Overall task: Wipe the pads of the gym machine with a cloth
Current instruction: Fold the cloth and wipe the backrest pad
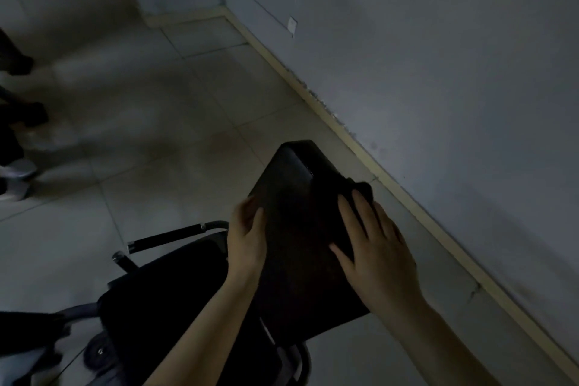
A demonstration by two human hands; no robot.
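Note:
A long black back pad [297, 229] of the gym machine slants up through the middle of the dim view. My left hand [247, 238] holds its left edge, fingers curled over the side. My right hand [372, 238] lies flat with fingers spread, pressing a dark cloth [360, 191] onto the pad's right side; the cloth shows just past my fingertips. A black seat pad [169, 288] sits lower left of the back pad.
A black-gripped handle bar [169, 236] sticks out left of the seat, with frame parts and a wheel [97, 354] below. A grey wall [438, 72] with a pale skirting runs close on the right. Someone's shoes [15, 178] stand on the tiled floor at far left.

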